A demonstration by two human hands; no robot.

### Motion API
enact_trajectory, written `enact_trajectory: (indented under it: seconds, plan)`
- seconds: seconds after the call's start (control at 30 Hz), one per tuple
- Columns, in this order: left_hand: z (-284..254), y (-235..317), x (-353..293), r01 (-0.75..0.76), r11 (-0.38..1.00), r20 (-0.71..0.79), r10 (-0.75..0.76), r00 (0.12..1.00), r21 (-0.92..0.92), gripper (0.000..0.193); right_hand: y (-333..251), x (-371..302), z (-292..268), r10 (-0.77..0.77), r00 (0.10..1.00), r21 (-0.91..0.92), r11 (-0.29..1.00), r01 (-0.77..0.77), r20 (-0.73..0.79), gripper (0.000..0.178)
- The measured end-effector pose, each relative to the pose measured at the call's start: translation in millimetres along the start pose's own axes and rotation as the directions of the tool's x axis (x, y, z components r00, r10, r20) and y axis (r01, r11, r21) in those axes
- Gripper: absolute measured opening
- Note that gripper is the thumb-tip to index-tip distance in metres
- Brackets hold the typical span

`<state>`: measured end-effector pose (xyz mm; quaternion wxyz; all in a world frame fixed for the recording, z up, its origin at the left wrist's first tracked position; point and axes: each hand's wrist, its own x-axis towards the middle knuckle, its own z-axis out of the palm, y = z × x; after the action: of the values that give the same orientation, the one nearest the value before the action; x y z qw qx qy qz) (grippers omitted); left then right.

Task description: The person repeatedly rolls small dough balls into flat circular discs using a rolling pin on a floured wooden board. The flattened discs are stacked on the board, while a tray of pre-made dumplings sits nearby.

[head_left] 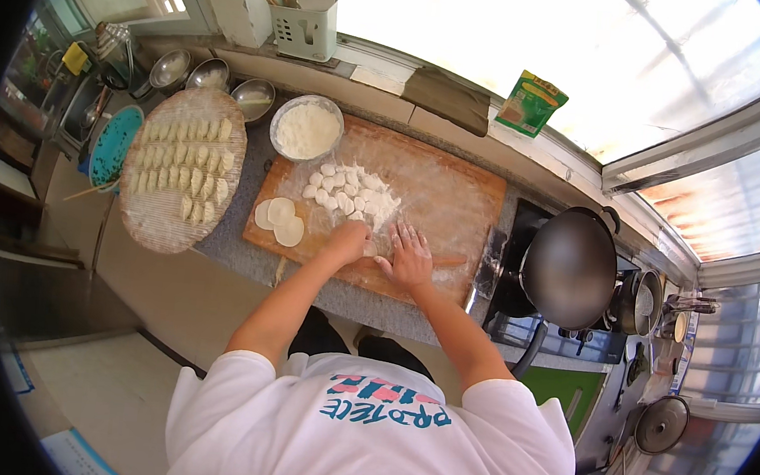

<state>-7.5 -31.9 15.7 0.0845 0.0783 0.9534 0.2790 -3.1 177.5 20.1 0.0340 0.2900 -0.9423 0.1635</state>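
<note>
On the floured wooden cutting board point(456, 181), my left hand point(347, 240) is closed, its fingertips at the edge of a small dough wrapper point(369, 249). My right hand point(410, 256) lies flat with fingers spread over a rolling pin point(449, 261); the pin's right end shows, and the palm hides the rest. Several small dough pieces point(348, 189) sit in loose flour just beyond my hands. To the left lie three round flat wrappers point(288, 230), overlapping each other.
A bowl of flour point(309, 132) stands at the board's back left corner. Farther left, a round tray point(162, 229) bears rows of dumplings point(192, 157), beside a teal bowl of green filling point(112, 147). A black wok point(571, 266) is on the stove at right. A green packet point(531, 104) stands on the sill.
</note>
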Motion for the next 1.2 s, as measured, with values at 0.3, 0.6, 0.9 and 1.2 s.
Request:
enact_trajectory:
  seconds: [0.3,0.6,0.9,1.2]
  plan:
    - [-8.0,-1.9,-1.4,0.211,0.977,0.154,-0.203,0.967,-0.038,0.009,6.6,-74.0,15.8,-0.129,0.986,0.012,0.992,0.129,0.106,0.079]
    - [1.7,-4.8,-1.7,0.016,0.95,0.128,0.025,0.991,-0.313,0.016,-8.5,-23.1,-5.4,-0.062,0.994,-0.004,0.998,0.062,0.087,0.085]
    - [-2.7,3.6,1.4,0.176,0.98,0.094,-0.167,0.981,-0.092,0.015,-2.6,-19.7,4.2,-0.054,0.995,0.034,0.998,0.051,0.089,0.099]
    - [12.0,-3.2,0.3,-0.106,0.983,0.156,0.129,0.979,-0.149,0.013,-9.0,-38.3,0.4,-0.053,0.991,-0.024,0.998,0.056,0.122,0.099]
